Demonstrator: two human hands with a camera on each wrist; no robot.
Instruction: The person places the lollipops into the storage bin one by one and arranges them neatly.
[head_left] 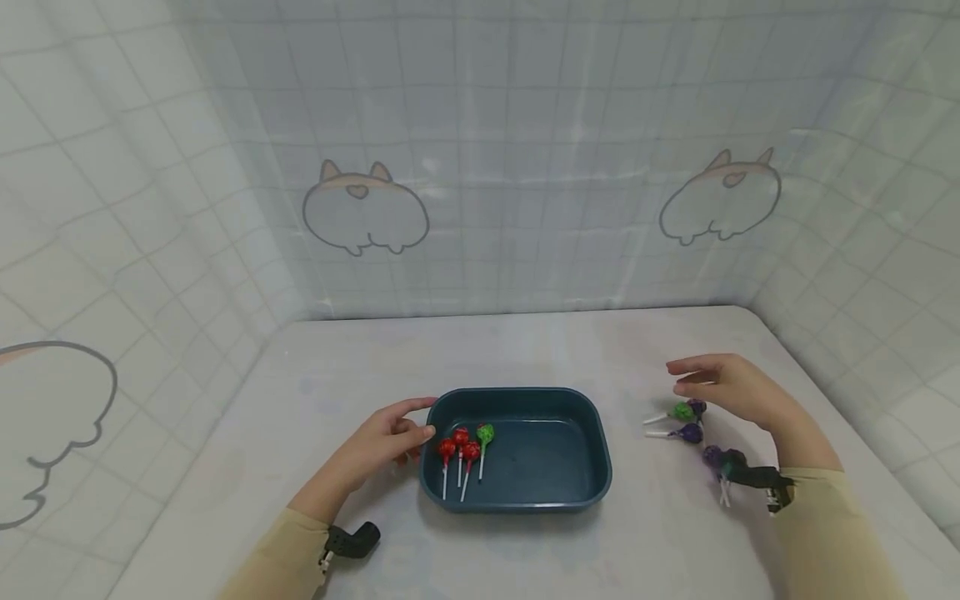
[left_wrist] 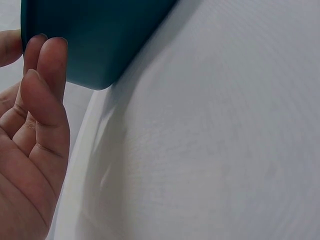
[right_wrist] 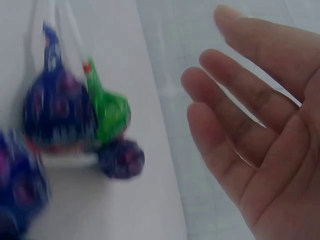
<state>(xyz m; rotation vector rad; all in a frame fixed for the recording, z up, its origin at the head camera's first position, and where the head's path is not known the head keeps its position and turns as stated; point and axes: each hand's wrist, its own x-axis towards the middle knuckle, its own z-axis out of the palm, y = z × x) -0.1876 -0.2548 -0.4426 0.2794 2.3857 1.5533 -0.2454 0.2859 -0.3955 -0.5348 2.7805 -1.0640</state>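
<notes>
The loose lollipops [head_left: 686, 423] lie on the worktop [head_left: 525, 350] right of the tray [head_left: 592, 479], just beside the relaxed, empty right hand [head_left: 731, 390]; light, crinkly-wrapped, probably best pinched by the stiff stick; the tray's wall is touched by the straight-fingered left hand [head_left: 382, 442].

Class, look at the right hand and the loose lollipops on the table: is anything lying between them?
Nothing visible does. The right hand, fingers open, hovers just above the green lollipop and purple lollipops, with only bare table around them.
</notes>
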